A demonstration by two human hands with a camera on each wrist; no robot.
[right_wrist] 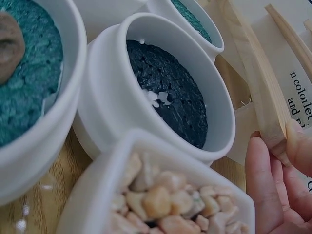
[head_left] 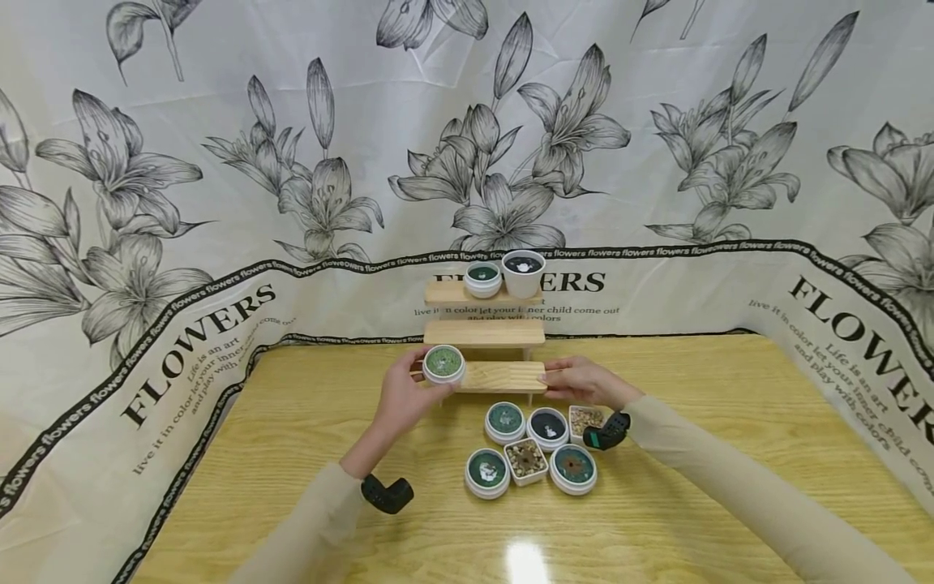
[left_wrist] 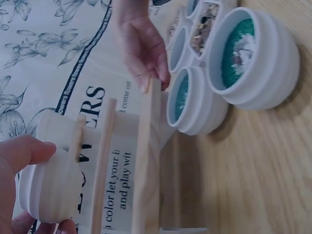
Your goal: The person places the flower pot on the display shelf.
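My left hand (head_left: 404,395) grips a round white pot (head_left: 443,365) with a green filling, its thumb and fingers around the sides. The pot is over the left end of the lowest wooden shelf (head_left: 503,376) of a three-step stand. At that shelf's right end, my right hand (head_left: 584,380) pinches the board between thumb and fingers, also seen in the right wrist view as fingers (right_wrist: 263,180) at the board's end. On the top step (head_left: 447,292) stand a small round pot (head_left: 482,280) with dark green filling and a taller white pot (head_left: 523,274). The middle step (head_left: 485,332) is bare.
In front of the stand, several white pots sit close together: round ones with green or dark filling (head_left: 487,474) and square ones with pebbles (head_left: 526,461). A flower-printed cloth (head_left: 350,292) hangs behind the wooden table (head_left: 292,454) and along its sides.
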